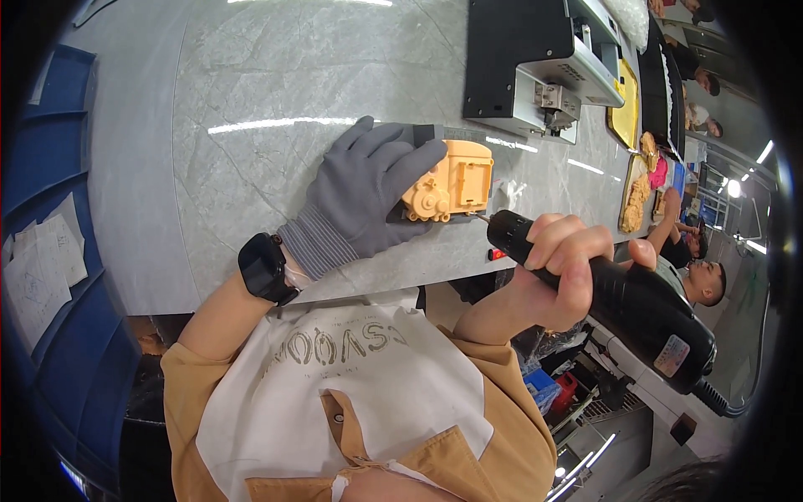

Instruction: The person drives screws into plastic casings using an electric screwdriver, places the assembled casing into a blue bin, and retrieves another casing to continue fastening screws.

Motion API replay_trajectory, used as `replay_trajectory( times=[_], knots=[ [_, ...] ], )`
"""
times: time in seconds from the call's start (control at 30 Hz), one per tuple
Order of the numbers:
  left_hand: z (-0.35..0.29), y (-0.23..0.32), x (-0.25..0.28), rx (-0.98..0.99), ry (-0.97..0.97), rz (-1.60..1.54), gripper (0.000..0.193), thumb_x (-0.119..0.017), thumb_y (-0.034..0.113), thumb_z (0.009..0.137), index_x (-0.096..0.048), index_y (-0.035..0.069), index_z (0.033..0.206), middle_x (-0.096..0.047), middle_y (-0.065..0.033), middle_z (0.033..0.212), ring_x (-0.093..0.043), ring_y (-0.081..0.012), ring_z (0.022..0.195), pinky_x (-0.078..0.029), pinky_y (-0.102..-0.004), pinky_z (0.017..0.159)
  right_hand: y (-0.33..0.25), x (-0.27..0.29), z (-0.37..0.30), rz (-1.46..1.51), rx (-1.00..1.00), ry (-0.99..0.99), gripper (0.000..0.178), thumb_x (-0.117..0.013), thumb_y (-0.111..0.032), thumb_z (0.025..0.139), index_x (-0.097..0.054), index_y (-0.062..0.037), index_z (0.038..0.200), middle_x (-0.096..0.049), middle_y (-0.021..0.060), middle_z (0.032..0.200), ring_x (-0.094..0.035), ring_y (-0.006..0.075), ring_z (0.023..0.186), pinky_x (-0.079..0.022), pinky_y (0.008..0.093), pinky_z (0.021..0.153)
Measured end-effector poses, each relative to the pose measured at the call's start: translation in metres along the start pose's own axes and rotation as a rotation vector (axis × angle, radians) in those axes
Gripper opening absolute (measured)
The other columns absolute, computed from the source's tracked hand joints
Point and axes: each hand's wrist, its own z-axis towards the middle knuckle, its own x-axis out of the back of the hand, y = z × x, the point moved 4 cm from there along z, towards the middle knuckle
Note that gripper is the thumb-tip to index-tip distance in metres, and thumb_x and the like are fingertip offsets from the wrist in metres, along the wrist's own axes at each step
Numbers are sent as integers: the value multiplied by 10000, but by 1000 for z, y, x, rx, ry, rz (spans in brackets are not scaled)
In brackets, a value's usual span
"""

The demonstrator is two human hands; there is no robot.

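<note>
Large, worn dark lettering (339, 345) crosses a white apron (410, 389), with fine print (341, 371) above and below too small to read. A pale label (672, 356) on the black power screwdriver (640, 305) is illegible, as are faint markings (38, 293) on papers (33, 314) in a blue rack (54, 151).

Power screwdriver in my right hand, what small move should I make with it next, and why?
Probably check that the bit is seated before driving the black power screwdriver. Your right hand aims it at the lower edge of the yellow plastic housing, but contact isn't clear from this view. Your gloved left hand holds the housing.
</note>
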Motion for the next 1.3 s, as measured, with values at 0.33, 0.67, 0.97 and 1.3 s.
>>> replay_trajectory(
  times=[0.33,0.67,0.97,1.3],
  knots=[
    [0,1,1,0,-1,-17,787,-767,356,608,-423,104,1269,-527,-124,1121,-457,-313,1116,-339,-473,994,-1,-3,-1,-20,11,-56,536,-535,50,757,-247,-95,1185,-489,91,621,-475,189,453,-393,308,425],
    [0,-1,1,24,10,-45,782,-764,364,607,-432,105,1266,-552,-114,1065,-460,-303,1115,-339,-467,993,4,-7,-3,-224,-59,-2,403,-489,-27,756,-350,-117,1123,-437,55,587,-454,168,448,-385,325,469],
    [3,0,1,-9,36,-37,761,-755,383,619,-441,121,1261,-568,-106,1016,-514,-289,1034,-307,-515,1000,9,5,0,-26,-63,-54,472,-566,28,749,-291,-94,1112,-498,92,625,-497,197,469,-416,333,461],
    [9,71,57,-121,-153,-689,497,-627,424,781,-547,89,1139,-568,-114,1008,-535,-273,937,-389,-401,875,-30,-6,31,1164,83,-107,276,-589,32,753,-461,-53,983,-508,53,494,-457,118,342,-397,255,336]
  ],
)
